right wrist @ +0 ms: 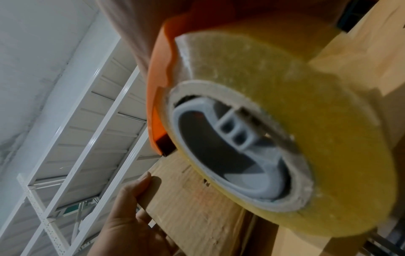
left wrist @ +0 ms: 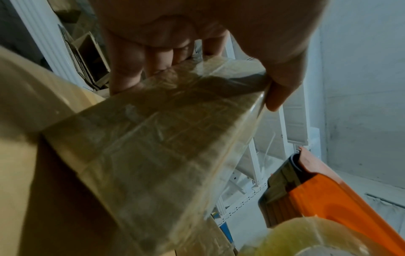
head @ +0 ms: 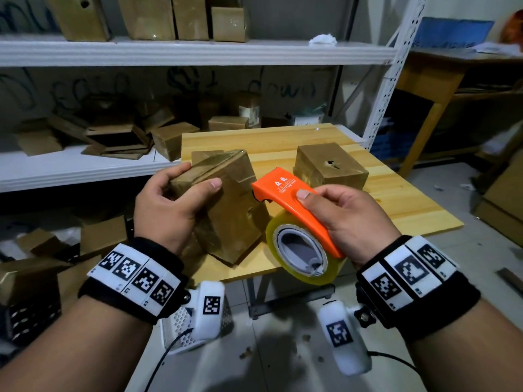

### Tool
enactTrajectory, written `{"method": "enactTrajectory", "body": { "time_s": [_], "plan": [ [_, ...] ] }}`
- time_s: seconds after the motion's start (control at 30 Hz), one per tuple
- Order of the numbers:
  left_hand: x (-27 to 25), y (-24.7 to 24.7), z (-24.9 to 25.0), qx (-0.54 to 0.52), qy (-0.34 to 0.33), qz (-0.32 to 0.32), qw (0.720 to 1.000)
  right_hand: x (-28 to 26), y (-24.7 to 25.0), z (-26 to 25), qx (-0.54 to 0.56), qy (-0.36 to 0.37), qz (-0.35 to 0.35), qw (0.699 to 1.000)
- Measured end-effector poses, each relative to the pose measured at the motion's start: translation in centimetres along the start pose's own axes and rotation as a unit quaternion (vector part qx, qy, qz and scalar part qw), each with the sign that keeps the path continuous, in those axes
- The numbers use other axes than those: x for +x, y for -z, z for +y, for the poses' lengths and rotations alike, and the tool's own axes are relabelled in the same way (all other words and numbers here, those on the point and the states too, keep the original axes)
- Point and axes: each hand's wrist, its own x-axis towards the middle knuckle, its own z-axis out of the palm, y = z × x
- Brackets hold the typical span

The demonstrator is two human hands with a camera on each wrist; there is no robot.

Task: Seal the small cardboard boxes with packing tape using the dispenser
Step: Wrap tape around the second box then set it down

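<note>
My left hand (head: 181, 190) grips a small tape-wrapped cardboard box (head: 226, 207), tilted on one corner above the wooden table (head: 396, 199); thumb on the near face, fingers round the far top edge. The same box (left wrist: 153, 138) fills the left wrist view under the fingers (left wrist: 127, 69). My right hand (head: 334, 210) holds the orange tape dispenser (head: 285, 199) with its yellowish tape roll (head: 302, 250); its front end touches the box's right side. The roll (right wrist: 285, 121) is close up in the right wrist view. A second taped box (head: 331, 165) stands on the table behind.
White metal shelves (head: 198, 52) behind the table hold several more cardboard boxes (head: 175, 140) and flattened ones. Loose boxes (head: 102, 236) lie on the floor at left. A white perforated basket (head: 181, 326) sits under the table's near edge. A wooden desk (head: 441, 80) stands at right.
</note>
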Motion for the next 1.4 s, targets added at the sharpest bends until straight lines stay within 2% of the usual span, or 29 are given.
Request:
{"method": "enactTrajectory", "body": {
  "time_s": [0.07,0.2,0.37,0.7,1.1,1.4],
  "plan": [
    [0.2,0.0,-0.1,-0.015,0.014,0.008,1.0,0.0,0.0,0.0,-0.002,-0.001,0.004,1.0],
    [0.9,0.7,-0.4,-0.097,0.09,0.022,0.991,-0.2,0.0,0.3,-0.015,-0.006,0.007,1.0],
    [0.9,0.7,-0.7,-0.12,0.123,-0.018,0.985,-0.3,0.0,0.5,-0.026,-0.007,0.011,1.0],
    [0.8,0.5,-0.5,-0.155,0.193,0.01,0.969,-0.2,0.1,0.8,-0.034,-0.003,0.018,0.999],
    [1.2,1.2,-0.1,-0.205,0.223,0.024,0.953,-0.3,0.3,1.1,-0.025,-0.01,0.004,1.0],
    [1.1,1.7,0.9,-0.236,0.256,0.01,0.937,-0.5,1.0,1.4,-0.033,-0.016,0.008,0.999]
  ]
}}
